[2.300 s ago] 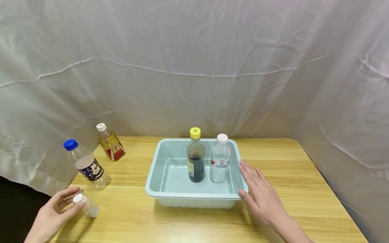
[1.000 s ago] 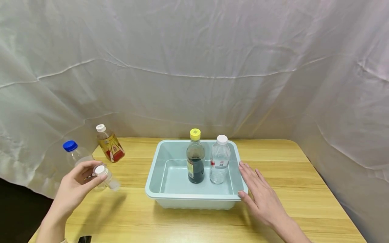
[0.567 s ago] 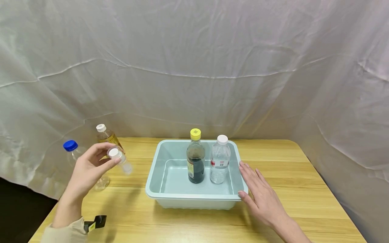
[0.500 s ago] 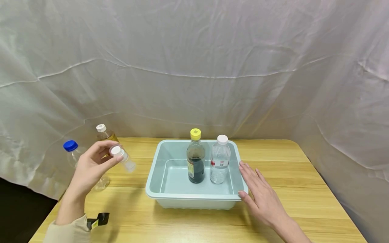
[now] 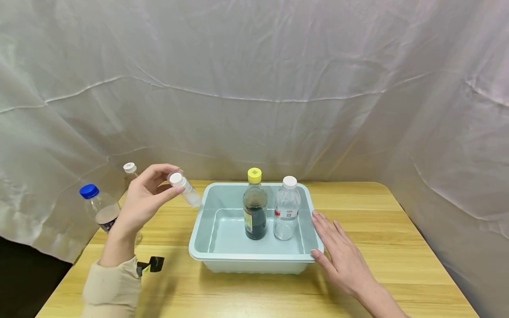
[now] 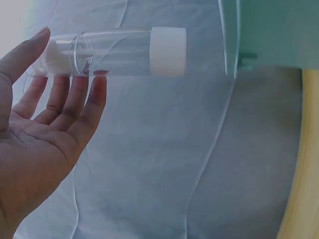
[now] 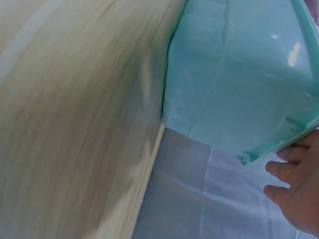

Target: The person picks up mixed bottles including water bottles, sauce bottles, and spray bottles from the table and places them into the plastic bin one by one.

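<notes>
My left hand (image 5: 145,198) pinches a small clear bottle (image 5: 188,194) between thumb and fingers, in the air just left of the basin's back left corner. In the left wrist view, the clear bottle (image 6: 122,52) shows a white end away from the palm, and the fingertips lie along its other end. A pale blue plastic basin (image 5: 254,256) stands mid-table. Inside it, upright, are a yellow-capped bottle (image 5: 256,216) of dark liquid and a white-capped water bottle (image 5: 285,216). My right hand (image 5: 339,256) rests with extended fingers against the basin's right rim.
Left of the basin stand a blue-capped bottle (image 5: 104,212), partly behind my left forearm, and a white-capped bottle (image 5: 130,168), mostly hidden by the left hand. A pale fabric curtain (image 5: 254,88) hangs behind the wooden table (image 5: 397,247).
My left hand has lifted the small clear bottle from the left side of the table and carried it up and right to the basin's left edge. My right hand has stayed at the rim.
</notes>
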The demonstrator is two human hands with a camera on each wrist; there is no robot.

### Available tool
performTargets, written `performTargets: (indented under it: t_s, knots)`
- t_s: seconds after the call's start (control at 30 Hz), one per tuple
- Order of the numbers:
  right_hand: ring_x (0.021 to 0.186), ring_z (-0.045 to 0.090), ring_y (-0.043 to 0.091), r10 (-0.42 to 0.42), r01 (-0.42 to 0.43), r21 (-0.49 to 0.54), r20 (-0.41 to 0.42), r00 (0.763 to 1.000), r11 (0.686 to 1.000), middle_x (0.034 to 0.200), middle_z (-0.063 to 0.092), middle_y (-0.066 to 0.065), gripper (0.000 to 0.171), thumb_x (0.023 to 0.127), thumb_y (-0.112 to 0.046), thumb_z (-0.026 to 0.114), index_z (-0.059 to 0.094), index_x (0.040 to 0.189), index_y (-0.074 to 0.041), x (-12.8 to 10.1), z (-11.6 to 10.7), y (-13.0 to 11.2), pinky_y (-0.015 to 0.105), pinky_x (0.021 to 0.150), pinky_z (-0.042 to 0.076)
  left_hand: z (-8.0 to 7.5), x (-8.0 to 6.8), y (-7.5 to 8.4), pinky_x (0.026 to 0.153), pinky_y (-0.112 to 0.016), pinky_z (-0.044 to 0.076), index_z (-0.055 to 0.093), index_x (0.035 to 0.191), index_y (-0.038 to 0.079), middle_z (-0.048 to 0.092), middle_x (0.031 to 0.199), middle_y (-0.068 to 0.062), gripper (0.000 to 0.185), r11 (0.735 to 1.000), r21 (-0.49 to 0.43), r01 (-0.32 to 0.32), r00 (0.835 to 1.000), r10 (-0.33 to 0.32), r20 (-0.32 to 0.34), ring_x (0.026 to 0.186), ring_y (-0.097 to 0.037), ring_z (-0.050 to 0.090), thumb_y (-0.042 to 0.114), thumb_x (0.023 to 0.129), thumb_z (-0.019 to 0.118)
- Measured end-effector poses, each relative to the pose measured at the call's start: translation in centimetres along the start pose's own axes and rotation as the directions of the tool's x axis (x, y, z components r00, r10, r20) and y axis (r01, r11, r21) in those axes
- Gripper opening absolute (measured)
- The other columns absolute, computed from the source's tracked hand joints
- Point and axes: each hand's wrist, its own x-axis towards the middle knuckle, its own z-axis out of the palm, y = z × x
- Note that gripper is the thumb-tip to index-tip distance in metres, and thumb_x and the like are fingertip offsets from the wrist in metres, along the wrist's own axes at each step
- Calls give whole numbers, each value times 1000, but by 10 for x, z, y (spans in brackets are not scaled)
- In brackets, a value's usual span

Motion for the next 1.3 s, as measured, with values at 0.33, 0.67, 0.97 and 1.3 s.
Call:
performTargets:
  t_s: [0.33, 0.67, 0.97, 1.3]
  knots:
    - [152, 36, 32, 5, -5, -3, 6, 1000, 1000, 165, 37, 17, 66, 109, -41, 48, 36, 160, -1, 1, 0, -1, 34, 130, 10, 25, 25, -14, 91, -24, 59, 62, 125, -5, 68, 112, -5, 38, 997, 77, 25, 992, -34, 118, 99, -15, 64, -10, 90, 75]
    - [151, 38, 34, 8, -7, -9, 5, 1000, 1000, 165, 37, 17, 66, 109, -41, 48, 36, 160, -1, 1, -1, -1, 35, 130, 11, 47, 37, -32, 84, -27, 61, 63, 121, 0, 66, 114, -14, 38, 983, 153, 99, 957, -136, 258, 99, -20, 67, -4, 87, 81]
    - [152, 37, 32, -6, 6, -14, -6, 1000, 1000, 164, 38, 17, 66, 110, -43, 44, 37, 159, 0, 0, 0, 0, 34, 130, 10, 61, 48, -46, 96, -38, 60, 62, 121, -1, 65, 116, -15, 39, 965, 240, 110, 902, -198, 384, 109, -30, 66, -2, 87, 81]
    - [152, 36, 31, 3, -3, -11, 7, 1000, 1000, 165, 37, 16, 66, 109, -42, 47, 36, 160, -1, 0, -2, 0, 35, 130, 10, 67, 57, -62, 99, -44, 59, 65, 118, 4, 66, 117, -10, 35, 929, 353, 115, 854, -274, 443, 113, -30, 65, 1, 88, 82]
